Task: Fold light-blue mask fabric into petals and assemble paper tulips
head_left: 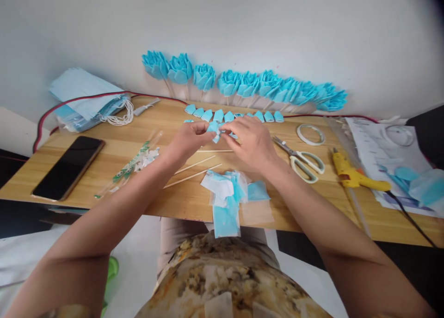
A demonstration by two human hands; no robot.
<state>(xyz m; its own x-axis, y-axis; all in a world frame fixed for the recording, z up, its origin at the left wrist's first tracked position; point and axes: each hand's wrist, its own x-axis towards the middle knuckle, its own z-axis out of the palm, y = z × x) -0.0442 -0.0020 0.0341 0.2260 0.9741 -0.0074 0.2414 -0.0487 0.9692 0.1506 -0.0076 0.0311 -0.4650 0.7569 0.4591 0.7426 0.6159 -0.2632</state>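
Note:
My left hand [190, 140] pinches one side of a small blue petal piece [215, 134] with a white patch on it. From the other side the fingertips of my right hand [252, 140] close on the same piece. Just beyond my hands runs a row of folded blue petals [218, 116], some of them hidden by my fingers. Below, thin wooden sticks [194, 174] lie on the table beside a loose pile of blue and white fabric pieces [225, 195], part of which hangs over the front edge.
Blue flowers on sticks [229, 82] lean along the wall. Left are a phone [69, 168], a stack of face masks [88, 94] and wrappers [133, 163]. To the right lie scissors [301, 158], a tape roll [311, 134] and a yellow glue gun [357, 174] with its cord.

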